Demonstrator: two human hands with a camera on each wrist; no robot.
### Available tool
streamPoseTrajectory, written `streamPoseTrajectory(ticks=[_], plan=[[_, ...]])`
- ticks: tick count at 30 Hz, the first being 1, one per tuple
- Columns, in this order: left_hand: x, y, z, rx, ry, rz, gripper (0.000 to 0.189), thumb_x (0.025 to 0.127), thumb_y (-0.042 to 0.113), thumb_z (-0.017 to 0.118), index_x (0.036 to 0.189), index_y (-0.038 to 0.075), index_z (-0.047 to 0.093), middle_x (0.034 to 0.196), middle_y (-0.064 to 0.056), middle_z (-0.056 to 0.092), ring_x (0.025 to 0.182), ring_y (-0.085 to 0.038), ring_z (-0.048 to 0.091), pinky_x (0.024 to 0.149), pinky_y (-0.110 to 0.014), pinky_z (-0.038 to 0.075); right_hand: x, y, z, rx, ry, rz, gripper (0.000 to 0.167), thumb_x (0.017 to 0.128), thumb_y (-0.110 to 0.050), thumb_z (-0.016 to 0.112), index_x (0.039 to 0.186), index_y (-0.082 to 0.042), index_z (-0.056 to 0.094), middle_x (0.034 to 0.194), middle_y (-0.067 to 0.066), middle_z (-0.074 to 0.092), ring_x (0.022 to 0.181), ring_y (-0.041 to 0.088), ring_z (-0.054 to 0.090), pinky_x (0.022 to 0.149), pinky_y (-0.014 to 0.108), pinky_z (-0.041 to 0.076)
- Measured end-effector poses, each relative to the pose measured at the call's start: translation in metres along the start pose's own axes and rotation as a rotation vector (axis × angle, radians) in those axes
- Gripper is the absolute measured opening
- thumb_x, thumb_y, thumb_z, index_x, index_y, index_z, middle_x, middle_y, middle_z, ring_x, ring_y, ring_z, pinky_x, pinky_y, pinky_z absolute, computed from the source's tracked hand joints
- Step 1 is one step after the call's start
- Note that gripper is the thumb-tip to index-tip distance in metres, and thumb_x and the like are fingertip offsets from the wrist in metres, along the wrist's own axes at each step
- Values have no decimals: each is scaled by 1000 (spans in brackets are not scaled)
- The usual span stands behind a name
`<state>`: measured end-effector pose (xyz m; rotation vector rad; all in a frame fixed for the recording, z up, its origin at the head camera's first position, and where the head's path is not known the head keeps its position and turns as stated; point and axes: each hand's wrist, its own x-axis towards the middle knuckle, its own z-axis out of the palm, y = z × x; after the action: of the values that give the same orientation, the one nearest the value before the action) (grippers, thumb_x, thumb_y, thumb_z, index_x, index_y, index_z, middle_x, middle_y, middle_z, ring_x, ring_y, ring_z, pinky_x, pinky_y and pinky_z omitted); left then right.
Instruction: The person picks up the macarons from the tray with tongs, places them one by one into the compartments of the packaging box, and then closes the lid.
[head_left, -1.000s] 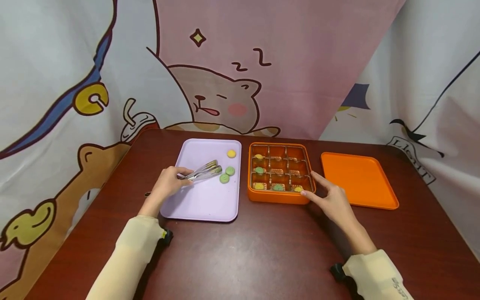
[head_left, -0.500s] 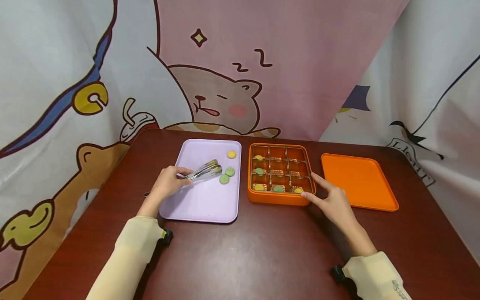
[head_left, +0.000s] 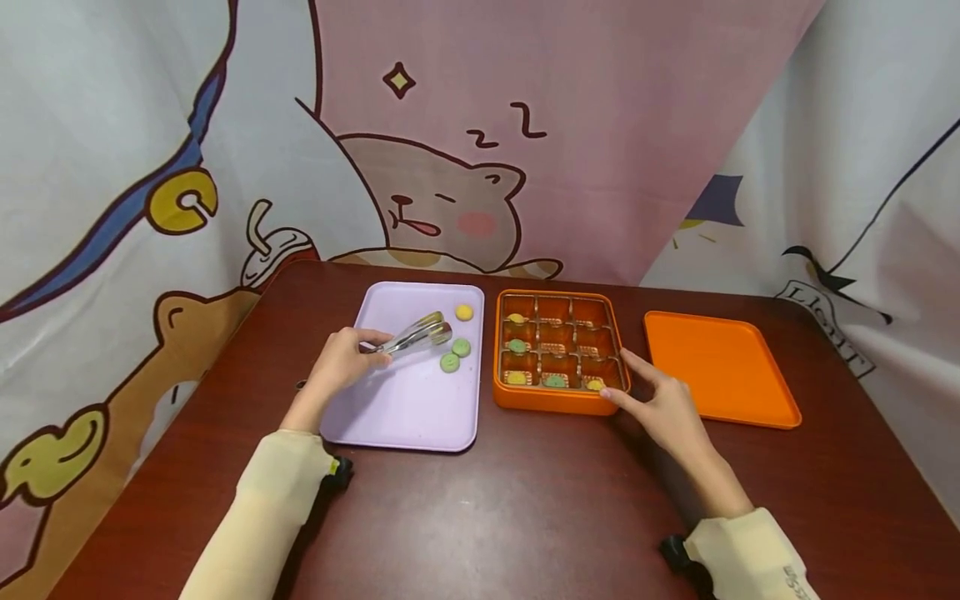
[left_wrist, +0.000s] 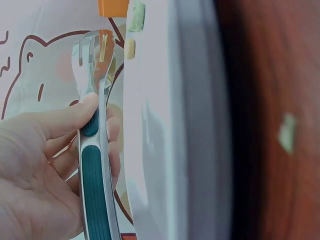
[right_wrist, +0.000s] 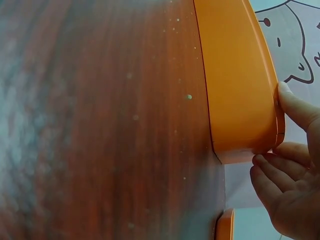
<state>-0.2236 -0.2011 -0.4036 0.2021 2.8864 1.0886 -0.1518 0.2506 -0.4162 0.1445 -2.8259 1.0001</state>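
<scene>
My left hand grips serving tongs with green handle inlays and slotted metal ends. Their ends hang over the lilac tray, apart from two round green cookie-like pieces and a yellow one. At the orange divided box, my right hand holds the near right corner, thumb on the front rim and fingers along the right side. Inside, a clear insert bears a green piece and a yellow piece in the left column; the front row holds yellow, green and yellow pieces.
An orange lid-like tray lies flat to the right of the box. Everything stands on a dark red-brown table, with a printed cartoon curtain hanging behind it.
My left hand and the tongs have shifted slightly right and up over the lilac tray. The right hand stays on the box corner, and the pieces lie where they were.
</scene>
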Motion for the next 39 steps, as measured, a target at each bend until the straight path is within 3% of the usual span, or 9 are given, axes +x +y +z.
streamPoseTrajectory(ticks=[7,11,14,17,23,27,30,33,39], plan=[[5,12,5,-18,28,21,35,84,11,79,118,6,74,109,-18,75,87,-24,71,64,-24,46,0,-2,-3,-20,-6,-2,74,87,-41,75,147,-8,48,129,26,63,51,12,28,51,28,32],[9,21,9,-13,23,41,34,85,12,78,118,6,73,111,-18,74,90,-26,73,74,-31,50,-1,-1,-3,-44,-28,0,74,87,-41,75,147,-5,48,132,26,62,59,18,38,62,31,40],[12,29,12,-26,15,55,35,85,12,77,119,5,73,113,-17,74,88,-23,71,77,-35,50,-1,-1,-4,-52,-33,-1,74,88,-41,75,147,-4,48,140,25,56,81,34,60,77,43,50],[17,40,15,-40,32,72,35,85,13,78,119,5,73,114,-16,74,83,-20,66,74,-30,48,1,-2,-5,-40,-32,-1,75,88,-41,74,147,-4,47,145,24,51,100,43,61,81,48,51],[25,58,23,-91,36,83,36,84,12,78,119,5,73,114,-16,74,83,-20,68,64,-21,45,2,-3,-4,-42,-27,-6,74,87,-40,75,146,-3,48,144,24,51,70,28,50,61,31,39],[30,66,30,-102,27,98,36,85,12,78,120,6,72,117,-14,73,87,-23,70,67,-23,48,0,-3,-4,-46,-26,0,75,88,-41,75,146,-3,48,145,24,51,102,39,62,72,38,47],[34,72,35,-103,23,103,36,85,13,78,120,8,73,117,-12,74,88,-23,70,68,-23,48,0,-3,-5,-39,-28,6,75,88,-41,74,147,-3,48,145,24,51,108,41,61,80,45,49],[38,78,38,-114,17,104,35,86,13,77,120,9,73,115,-12,74,89,-22,70,68,-23,49,1,-3,-5,-43,-23,4,74,88,-41,75,147,-4,48,144,24,51,92,35,60,80,44,47],[43,89,48,-136,11,129,34,86,13,77,120,8,73,114,-12,75,93,-25,73,82,-34,55,0,-2,-3,-37,-23,9,74,87,-41,75,146,-4,49,144,25,52,60,19,35,62,30,38]])
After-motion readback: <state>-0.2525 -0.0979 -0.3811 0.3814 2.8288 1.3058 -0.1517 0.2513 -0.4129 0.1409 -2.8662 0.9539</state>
